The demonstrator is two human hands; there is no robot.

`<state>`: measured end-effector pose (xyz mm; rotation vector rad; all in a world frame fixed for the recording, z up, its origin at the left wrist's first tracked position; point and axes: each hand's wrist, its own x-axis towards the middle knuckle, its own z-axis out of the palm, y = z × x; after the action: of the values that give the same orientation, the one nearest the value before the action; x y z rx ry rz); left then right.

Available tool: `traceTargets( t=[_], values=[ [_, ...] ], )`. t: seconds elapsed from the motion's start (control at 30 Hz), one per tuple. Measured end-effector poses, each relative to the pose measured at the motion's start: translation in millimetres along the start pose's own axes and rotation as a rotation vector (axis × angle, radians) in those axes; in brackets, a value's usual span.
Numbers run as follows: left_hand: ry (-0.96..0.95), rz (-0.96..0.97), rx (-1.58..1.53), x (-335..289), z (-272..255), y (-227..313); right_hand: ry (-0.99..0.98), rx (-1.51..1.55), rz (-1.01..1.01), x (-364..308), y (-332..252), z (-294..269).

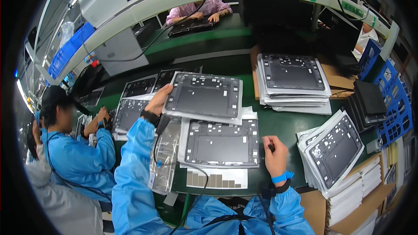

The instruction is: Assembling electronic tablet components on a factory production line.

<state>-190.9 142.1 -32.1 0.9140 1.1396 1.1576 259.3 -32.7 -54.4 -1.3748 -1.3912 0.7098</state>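
Observation:
My left hand (160,100) grips the left edge of a dark grey tablet back cover (200,98), which lies on a white sheet and carries small white patches. It is raised and overlaps the far edge of a second tablet back cover (222,146), also on white sheeting, flat on the table in front of me. Just right of this lower cover, my right hand (275,159) is closed around a small black object (272,147); its kind is mostly hidden by the fingers. A blue band and a black band circle the right wrist.
Stacks of similar covers stand at the far right (291,76) and near right (333,152). Beside them are a blue crate (398,104) and a carton of white sheets (352,196). Clear plastic bags (165,161) lie left. A co-worker in blue (82,156) sits at left.

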Motion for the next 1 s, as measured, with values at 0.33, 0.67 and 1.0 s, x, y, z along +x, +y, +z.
traceTargets(
  t=[0.33,0.67,1.0],
  values=[
    [0.156,0.150,0.571,217.3,-8.3,-67.7,0.176,0.216,0.153,-34.5,18.4,-38.4],
    [0.391,0.648,1.824,167.5,34.3,-42.0,-0.111,-0.299,0.019,-48.0,-13.5,-71.6],
    [-0.156,0.745,1.197,-223.7,204.6,39.9,-0.169,0.292,0.359,-85.4,-25.3,-85.0]
  ],
)
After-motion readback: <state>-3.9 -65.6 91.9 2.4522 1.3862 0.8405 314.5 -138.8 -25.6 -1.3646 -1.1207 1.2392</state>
